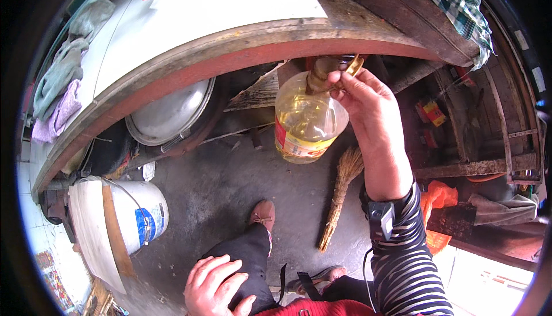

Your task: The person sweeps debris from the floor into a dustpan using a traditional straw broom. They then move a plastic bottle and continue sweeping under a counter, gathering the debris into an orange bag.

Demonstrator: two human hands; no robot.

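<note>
My right hand (362, 87) is raised at the table's front edge, its fingers closed at the neck of a clear plastic jug (308, 113). The jug holds a yellow liquid that looks like cooking oil and bears a red and yellow label (302, 141). It hangs tilted above the floor, and its top is partly hidden by my fingers and the tabletop. A shiny golden strip (354, 66) shows at my fingertips; I cannot tell what part it is. Low in the view, my left hand (215, 283) is over my left thigh, fingers spread and holding nothing.
The wooden table (241, 36) arches across the top. Under it sits a round metal lid (168, 113). A white bucket (138, 212) stands left, with a straw hand broom (343, 191) on the concrete floor (207, 186). A wooden rack (474, 167) and an orange bag (437, 199) are right.
</note>
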